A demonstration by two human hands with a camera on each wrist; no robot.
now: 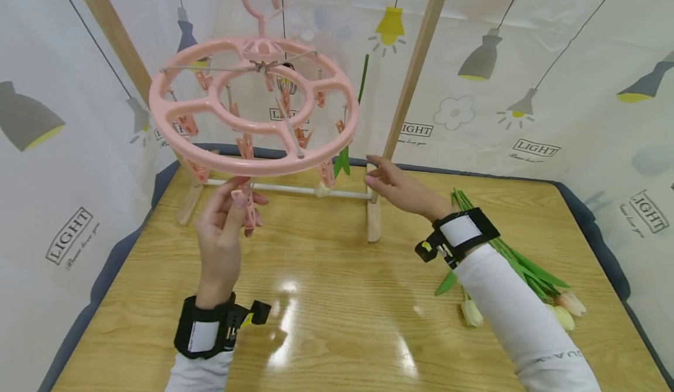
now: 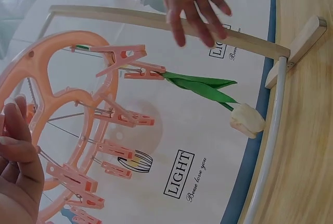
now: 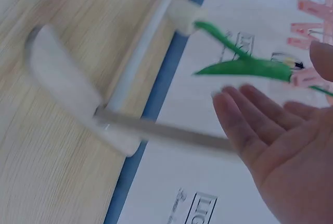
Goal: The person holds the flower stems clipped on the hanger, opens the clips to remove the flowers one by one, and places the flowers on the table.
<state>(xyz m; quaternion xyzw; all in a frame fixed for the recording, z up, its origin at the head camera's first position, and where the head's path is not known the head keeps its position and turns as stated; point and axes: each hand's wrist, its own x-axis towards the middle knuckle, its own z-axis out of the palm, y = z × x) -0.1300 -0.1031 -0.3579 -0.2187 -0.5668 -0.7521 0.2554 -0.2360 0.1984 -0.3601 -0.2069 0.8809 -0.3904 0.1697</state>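
A round pink clip hanger point(image 1: 254, 167) hangs from the rack, with several pink clothespins around it. My left hand point(image 1: 218, 234) is at its front side, pinching one hanging clothespin point(image 1: 250, 212) between thumb and fingers. In the left wrist view a white tulip point(image 2: 247, 120) hangs head down, its stem in another clothespin point(image 2: 144, 71). My right hand point(image 1: 402, 190) holds nothing; its fingers are spread loosely beside the rack's right post, apart from the tulip. The right wrist view, somewhat blurred, shows that palm point(image 3: 289, 148) close to the tulip's green leaf point(image 3: 250, 69).
The rack has wooden posts point(image 1: 418, 70), a white lower bar point(image 1: 289, 188) and wooden feet point(image 1: 372, 222) on the wooden table point(image 1: 337, 298). Several tulips point(image 1: 526, 269) lie at the right, partly under my right forearm. Lamp-patterned cloth point(image 1: 526, 146) walls the table in.
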